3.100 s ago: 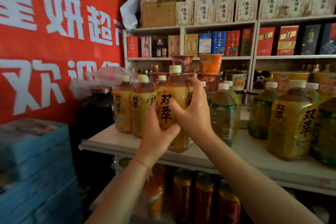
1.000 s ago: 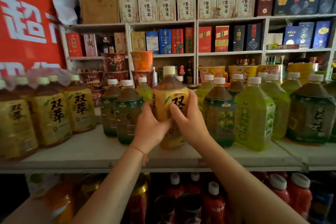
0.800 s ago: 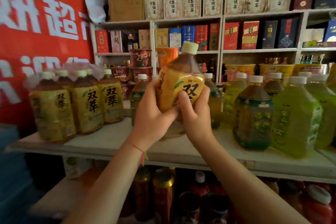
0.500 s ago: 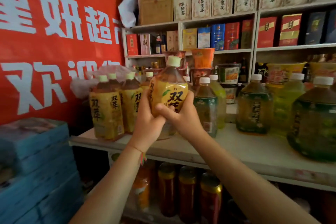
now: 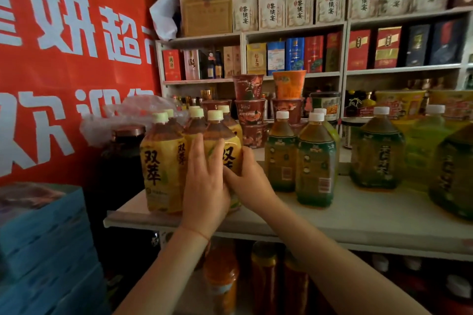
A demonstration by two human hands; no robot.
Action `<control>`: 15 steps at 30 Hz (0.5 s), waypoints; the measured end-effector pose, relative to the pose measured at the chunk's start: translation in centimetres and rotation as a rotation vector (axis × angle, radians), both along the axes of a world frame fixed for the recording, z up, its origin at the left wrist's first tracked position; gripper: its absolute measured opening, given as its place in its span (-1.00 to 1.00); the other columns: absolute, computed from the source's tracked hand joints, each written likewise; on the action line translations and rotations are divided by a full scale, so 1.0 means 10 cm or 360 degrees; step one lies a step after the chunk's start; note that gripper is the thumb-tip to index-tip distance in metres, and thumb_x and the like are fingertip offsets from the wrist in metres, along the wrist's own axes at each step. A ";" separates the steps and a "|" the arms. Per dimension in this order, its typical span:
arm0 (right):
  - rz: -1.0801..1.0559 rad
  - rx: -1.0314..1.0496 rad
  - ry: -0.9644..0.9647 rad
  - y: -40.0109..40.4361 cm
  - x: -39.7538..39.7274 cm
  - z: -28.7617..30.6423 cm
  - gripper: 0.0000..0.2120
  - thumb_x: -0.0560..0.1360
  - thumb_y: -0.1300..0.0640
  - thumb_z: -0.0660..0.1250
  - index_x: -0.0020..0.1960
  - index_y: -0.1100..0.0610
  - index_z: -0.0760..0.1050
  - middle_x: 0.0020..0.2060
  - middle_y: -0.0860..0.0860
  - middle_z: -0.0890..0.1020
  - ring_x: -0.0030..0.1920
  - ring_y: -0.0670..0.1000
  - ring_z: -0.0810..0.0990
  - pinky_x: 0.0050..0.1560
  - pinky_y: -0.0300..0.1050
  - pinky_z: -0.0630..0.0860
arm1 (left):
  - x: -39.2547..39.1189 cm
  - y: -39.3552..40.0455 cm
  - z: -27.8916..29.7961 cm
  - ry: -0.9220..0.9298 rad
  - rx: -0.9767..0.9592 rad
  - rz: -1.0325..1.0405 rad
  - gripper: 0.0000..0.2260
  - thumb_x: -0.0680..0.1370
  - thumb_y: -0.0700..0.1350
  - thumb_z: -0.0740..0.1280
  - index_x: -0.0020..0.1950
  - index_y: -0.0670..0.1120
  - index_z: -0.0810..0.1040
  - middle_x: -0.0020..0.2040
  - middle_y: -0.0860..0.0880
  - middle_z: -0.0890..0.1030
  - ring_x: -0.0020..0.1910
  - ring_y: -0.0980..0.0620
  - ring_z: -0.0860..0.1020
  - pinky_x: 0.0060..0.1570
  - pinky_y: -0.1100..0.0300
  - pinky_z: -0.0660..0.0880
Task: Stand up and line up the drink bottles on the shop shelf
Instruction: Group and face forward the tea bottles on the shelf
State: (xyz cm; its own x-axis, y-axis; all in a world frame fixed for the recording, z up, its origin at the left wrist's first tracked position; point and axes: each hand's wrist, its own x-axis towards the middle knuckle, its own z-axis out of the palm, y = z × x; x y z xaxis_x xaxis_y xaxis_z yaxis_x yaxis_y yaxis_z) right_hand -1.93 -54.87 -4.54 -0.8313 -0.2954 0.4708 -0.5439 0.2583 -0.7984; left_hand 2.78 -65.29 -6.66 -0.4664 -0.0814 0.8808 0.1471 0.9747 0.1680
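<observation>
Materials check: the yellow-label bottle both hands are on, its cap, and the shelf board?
Yellow-label bottle: likely clear plastic, since brown drink shows through above a glossy printed wrap. Its cap: matte pale plastic, by the look. Shelf board: off-white, dull, scuffed; painted wood or laminate, can't tell. Left hand and right hand hold the bottle upright.

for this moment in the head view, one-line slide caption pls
Both hands, left hand and right hand, hold a yellow-label bottle upright beside its matching row on the shop shelf.

On the shelf [image 5: 358, 215], the held bottle [image 5: 222, 140] stands just right of the front bottle [image 5: 162, 163], left of two bottles [image 5: 299, 158].
</observation>
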 end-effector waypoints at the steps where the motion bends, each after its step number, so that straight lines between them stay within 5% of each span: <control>1: -0.0063 0.0042 0.0075 0.04 0.01 0.00 -0.63 0.57 -0.05 0.37 0.31 0.02 0.38 0.06 -0.12 0.61 0.05 -0.12 0.61 0.05 -0.11 0.63 | -0.02 0.02 -0.02 0.0054 -0.0017 -0.0053 -0.52 0.57 -0.27 0.28 0.50 -0.19 0.37 0.58 -0.29 0.17 0.59 -0.27 0.11 0.53 -0.10 0.10; 4: -0.0338 -0.0002 0.0479 0.25 0.01 0.00 -0.86 0.61 0.11 0.29 0.15 0.08 0.54 -0.05 -0.11 0.61 -0.06 -0.15 0.59 -0.02 -0.11 0.62 | -0.03 0.18 -0.03 0.0256 -0.0090 -0.0269 -0.67 0.59 -0.24 0.16 0.32 -0.22 0.53 0.49 -0.28 0.34 0.54 -0.26 0.24 0.52 -0.16 0.22; 8: -0.0814 -0.0221 0.0926 0.74 -0.09 0.09 -0.79 0.53 0.20 0.26 0.16 0.12 0.48 0.05 -0.06 0.46 0.05 -0.05 0.47 0.03 -0.11 0.53 | -0.15 0.62 -0.01 0.0215 -0.0115 -0.0504 -0.72 0.54 -0.19 0.25 0.22 -0.19 0.58 0.36 -0.23 0.46 0.40 -0.21 0.40 0.38 -0.14 0.38; 12: -0.1063 -0.0295 0.0693 1.21 -0.16 0.08 -0.64 0.52 0.21 0.30 0.29 0.08 0.33 0.12 -0.08 0.35 0.12 -0.03 0.43 0.10 -0.08 0.51 | -0.37 1.01 -0.05 -0.0194 0.0113 -0.0500 -0.61 0.55 -0.10 0.35 0.37 -0.09 0.43 0.50 -0.18 0.28 0.53 -0.16 0.22 0.50 -0.12 0.28; 15: -0.0965 -0.0195 0.0108 1.47 -0.23 0.05 -0.70 0.59 0.03 0.23 0.29 0.05 0.32 0.11 -0.06 0.45 0.05 -0.02 0.54 0.06 0.01 0.59 | -0.49 1.23 -0.02 -0.0269 0.0260 -0.0612 -0.55 0.59 0.00 0.26 0.47 -0.04 0.34 0.54 -0.15 0.22 0.54 -0.13 0.19 0.49 -0.07 0.28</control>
